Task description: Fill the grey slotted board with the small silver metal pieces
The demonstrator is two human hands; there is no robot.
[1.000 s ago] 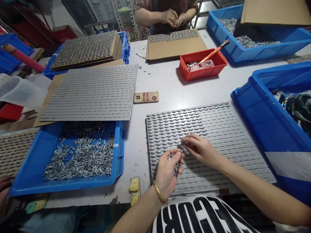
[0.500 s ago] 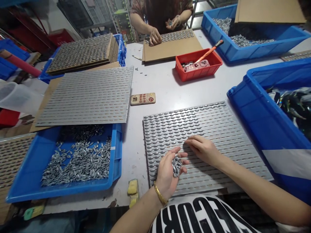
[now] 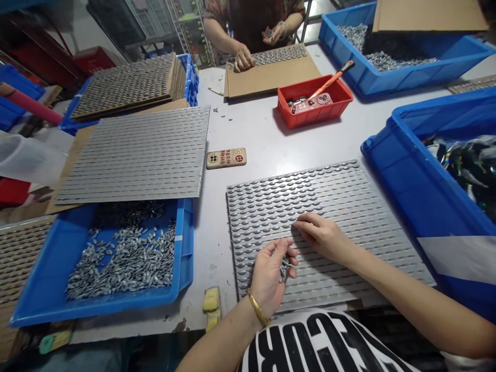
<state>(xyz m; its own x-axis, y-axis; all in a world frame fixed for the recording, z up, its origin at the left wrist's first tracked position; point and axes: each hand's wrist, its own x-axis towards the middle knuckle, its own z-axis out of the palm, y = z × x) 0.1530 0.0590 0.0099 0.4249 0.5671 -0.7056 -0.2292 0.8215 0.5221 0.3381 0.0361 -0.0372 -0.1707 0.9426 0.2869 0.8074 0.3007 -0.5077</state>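
A grey slotted board (image 3: 364, 248) lies in front of me, its upper left part covered with rows of small grey oval pieces (image 3: 267, 201). Over the board's left side, my left hand (image 3: 271, 271) is curled round a handful of loose oval pieces (image 3: 284, 266), thumb bent across them. My right hand (image 3: 323, 235) rests on the board at the end of a filled row, fingertips pinched together; whatever is between them is hidden. Left of the board stands a blue tray (image 3: 186, 258) holding many more of these pieces.
A second slotted board (image 3: 135, 155) lies across the tray's back. Near it are a decorated phone-like slab (image 3: 227, 158) and a red bin (image 3: 310, 116) with an orange-handled tool (image 3: 333, 80). Blue bins (image 3: 387, 150) border the right. Opposite, a co-worker's hand (image 3: 243, 57) touches another board.
My left thumb has folded in over the handful, and the fingers have closed more. My right hand stays at nearly the same spot on the board.
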